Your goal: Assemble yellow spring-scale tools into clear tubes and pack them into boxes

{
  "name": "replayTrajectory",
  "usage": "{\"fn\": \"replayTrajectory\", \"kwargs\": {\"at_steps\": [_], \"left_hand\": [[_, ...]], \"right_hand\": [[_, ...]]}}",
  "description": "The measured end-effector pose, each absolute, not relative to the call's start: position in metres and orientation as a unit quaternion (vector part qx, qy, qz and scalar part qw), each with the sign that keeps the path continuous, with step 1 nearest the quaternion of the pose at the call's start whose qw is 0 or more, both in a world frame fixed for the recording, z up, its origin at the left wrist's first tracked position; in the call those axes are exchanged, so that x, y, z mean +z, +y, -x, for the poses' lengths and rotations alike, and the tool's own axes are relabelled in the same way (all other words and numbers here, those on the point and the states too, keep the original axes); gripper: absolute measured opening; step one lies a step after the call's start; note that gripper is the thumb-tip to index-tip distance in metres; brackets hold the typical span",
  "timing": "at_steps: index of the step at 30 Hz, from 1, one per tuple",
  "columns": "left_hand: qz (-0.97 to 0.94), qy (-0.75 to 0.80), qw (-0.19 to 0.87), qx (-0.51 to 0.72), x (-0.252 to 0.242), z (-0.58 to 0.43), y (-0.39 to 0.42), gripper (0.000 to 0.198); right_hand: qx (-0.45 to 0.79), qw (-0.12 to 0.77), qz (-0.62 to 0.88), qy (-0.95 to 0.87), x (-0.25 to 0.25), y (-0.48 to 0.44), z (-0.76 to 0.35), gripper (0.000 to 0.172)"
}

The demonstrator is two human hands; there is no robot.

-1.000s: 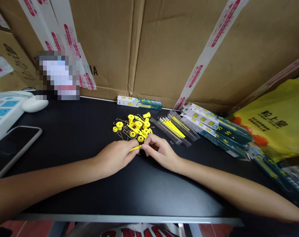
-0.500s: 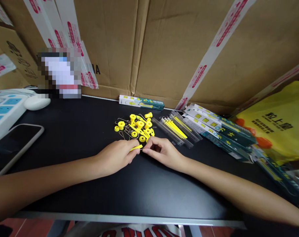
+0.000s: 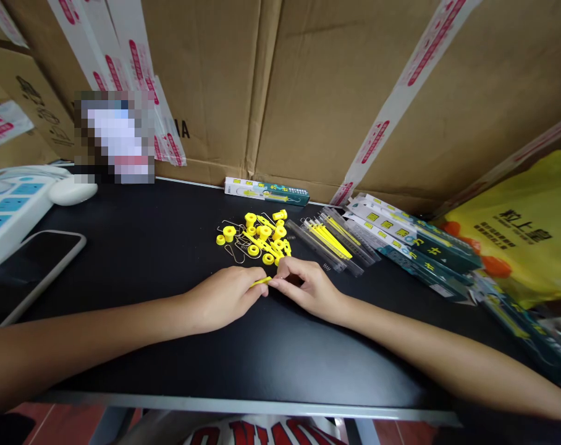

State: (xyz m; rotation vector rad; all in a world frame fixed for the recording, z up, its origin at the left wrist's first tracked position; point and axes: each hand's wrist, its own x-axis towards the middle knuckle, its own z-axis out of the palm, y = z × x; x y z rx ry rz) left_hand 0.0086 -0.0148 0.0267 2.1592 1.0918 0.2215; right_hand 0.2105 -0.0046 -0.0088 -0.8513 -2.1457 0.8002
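Note:
My left hand (image 3: 231, 295) is closed on a thin yellow plastic strip (image 3: 262, 281), whose end points toward the other hand. Thumb and forefinger of my right hand (image 3: 308, 285) pinch at that end; a small bit of wire shows at the fingertips, mostly hidden. Just beyond the hands lies a pile of yellow plastic caps (image 3: 264, 232), rings (image 3: 253, 250) and wire hooks (image 3: 235, 253). To the right of the pile are clear plastic tubes (image 3: 354, 267) and yellow strips with wire ends (image 3: 327, 240).
Printed cartons (image 3: 401, 232) lie at the right beside a yellow bag (image 3: 516, 228). One more carton (image 3: 266, 191) rests against the large cardboard box (image 3: 331, 93). At the left are a phone (image 3: 34, 272), a power strip (image 3: 16, 204), a white mouse (image 3: 73, 190) and a blurred-out upright object (image 3: 118, 136).
The fingers of both hands have come closer together, and the yellow strip now lies flatter, its end at my right fingertips. The pile stays as it was.

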Motion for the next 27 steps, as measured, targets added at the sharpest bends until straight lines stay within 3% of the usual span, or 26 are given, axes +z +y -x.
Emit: {"fn": "replayTrajectory", "kwargs": {"at_steps": [6,22,27], "left_hand": [[-0.823,0.413,0.376,0.103,0.0270,-0.0071,-0.0142,0.022],[-0.837,0.431,0.330,0.075,0.0262,-0.0101,-0.0200,0.024],[-0.815,0.435,0.373,0.082,0.0273,-0.0107,-0.0224,0.026]], "right_hand": [[0.343,0.351,0.361,-0.793,-0.0040,-0.0043,-0.2062,0.038],[0.328,0.357,0.374,-0.791,-0.0071,-0.0081,-0.2038,0.034],[0.298,0.356,0.375,-0.802,-0.0096,-0.0092,-0.2047,0.030]]}}
